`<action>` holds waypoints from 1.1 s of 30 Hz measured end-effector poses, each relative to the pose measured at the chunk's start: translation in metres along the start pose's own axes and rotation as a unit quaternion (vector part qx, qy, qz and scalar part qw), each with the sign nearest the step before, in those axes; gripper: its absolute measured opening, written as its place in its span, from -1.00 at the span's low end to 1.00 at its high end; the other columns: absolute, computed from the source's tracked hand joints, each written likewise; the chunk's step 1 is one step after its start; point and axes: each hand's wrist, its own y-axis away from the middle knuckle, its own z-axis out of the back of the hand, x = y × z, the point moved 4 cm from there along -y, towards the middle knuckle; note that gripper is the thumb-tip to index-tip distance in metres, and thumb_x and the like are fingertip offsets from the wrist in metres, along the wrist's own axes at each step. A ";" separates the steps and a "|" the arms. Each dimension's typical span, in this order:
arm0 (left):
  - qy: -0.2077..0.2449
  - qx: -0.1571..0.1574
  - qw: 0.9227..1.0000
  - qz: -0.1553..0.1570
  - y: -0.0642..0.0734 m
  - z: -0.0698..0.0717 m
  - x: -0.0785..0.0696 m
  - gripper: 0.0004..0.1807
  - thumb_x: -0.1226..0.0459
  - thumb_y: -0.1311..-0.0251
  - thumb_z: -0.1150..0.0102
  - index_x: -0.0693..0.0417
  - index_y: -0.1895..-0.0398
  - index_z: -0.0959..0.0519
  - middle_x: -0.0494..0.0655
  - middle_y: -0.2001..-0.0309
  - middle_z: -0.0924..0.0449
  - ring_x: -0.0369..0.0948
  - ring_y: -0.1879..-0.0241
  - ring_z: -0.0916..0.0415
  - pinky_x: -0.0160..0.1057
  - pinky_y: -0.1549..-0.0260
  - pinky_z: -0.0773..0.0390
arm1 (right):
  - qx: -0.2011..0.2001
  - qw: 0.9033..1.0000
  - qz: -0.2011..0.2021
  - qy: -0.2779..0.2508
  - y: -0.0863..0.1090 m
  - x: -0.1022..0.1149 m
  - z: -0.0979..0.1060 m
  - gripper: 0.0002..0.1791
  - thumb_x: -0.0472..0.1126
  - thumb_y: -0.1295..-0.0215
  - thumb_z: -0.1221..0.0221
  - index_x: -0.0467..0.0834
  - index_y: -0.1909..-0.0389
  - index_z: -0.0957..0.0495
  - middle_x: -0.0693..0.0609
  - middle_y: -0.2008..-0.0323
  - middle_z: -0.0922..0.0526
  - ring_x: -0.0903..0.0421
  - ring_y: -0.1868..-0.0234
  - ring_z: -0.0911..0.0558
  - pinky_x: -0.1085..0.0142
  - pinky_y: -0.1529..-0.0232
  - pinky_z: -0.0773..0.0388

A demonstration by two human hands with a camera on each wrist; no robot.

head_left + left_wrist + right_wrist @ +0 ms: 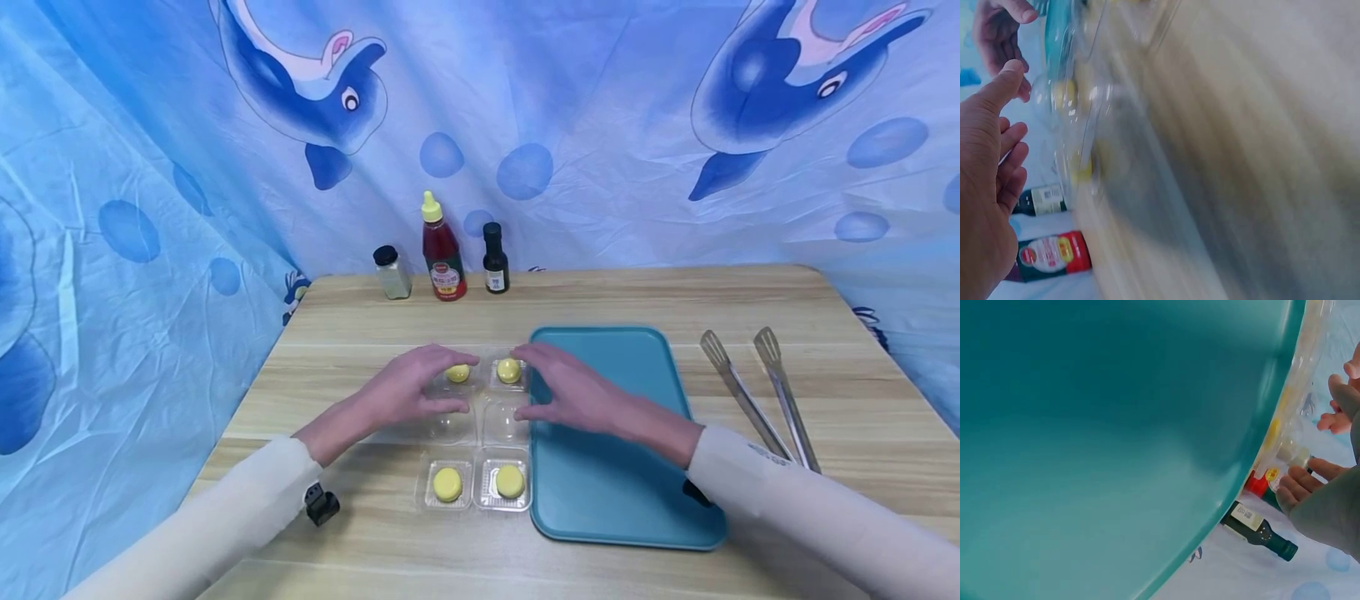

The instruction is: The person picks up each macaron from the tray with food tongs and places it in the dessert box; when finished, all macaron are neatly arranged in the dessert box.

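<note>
Several clear plastic boxes [476, 448] lie together on the table, with domed lids across their middle. Inside sit small round yellow pieces that look like macarons; two are nearest me, the left one [447, 484] and the right one [510, 481]. At the far side, another macaron [508, 371] shows beside the right fingertips. My left hand [405, 387] is over the left side of the boxes, thumb and fingers apart, and partly hides the far left macaron [460, 374]. Facing it, my right hand [573, 387] is over the tray's left edge with thumb and fingers spread. Neither hand holds anything.
A teal tray [622, 483] lies right of the boxes, metal tongs [783, 392] farther right. Along the back edge stand a black-capped jar [393, 275], a red sauce bottle [444, 258] and a dark bottle [495, 262]. A blue dolphin-print curtain [600, 208] hangs behind.
</note>
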 end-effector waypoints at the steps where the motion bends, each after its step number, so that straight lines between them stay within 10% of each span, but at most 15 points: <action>1: -0.003 0.006 1.000 0.002 0.001 -0.002 -0.002 -0.27 -0.05 -0.24 -0.53 0.03 -0.41 -0.57 -0.11 -0.33 -0.62 -0.11 -0.33 -0.53 0.03 -0.36 -0.52 | -0.002 1.000 -0.003 0.005 0.003 0.000 0.000 -0.01 0.12 -0.22 -0.54 -0.23 -0.54 -0.36 -0.19 -0.50 -0.43 -0.17 -0.52 -0.37 -0.12 -0.50 -0.36; 33: -0.093 0.083 0.992 0.030 0.006 -0.029 -0.024 -0.15 -0.30 -0.20 -0.40 -0.10 -0.46 -0.54 -0.19 -0.22 -0.68 -0.18 -0.20 -0.49 -0.03 -0.31 -0.49 | -0.037 0.999 -0.011 -0.013 0.036 0.005 -0.019 -0.17 0.01 -0.11 -0.62 -0.29 -0.33 -0.56 -0.17 -0.27 -0.66 -0.12 -0.33 -0.60 -0.04 -0.34 -0.57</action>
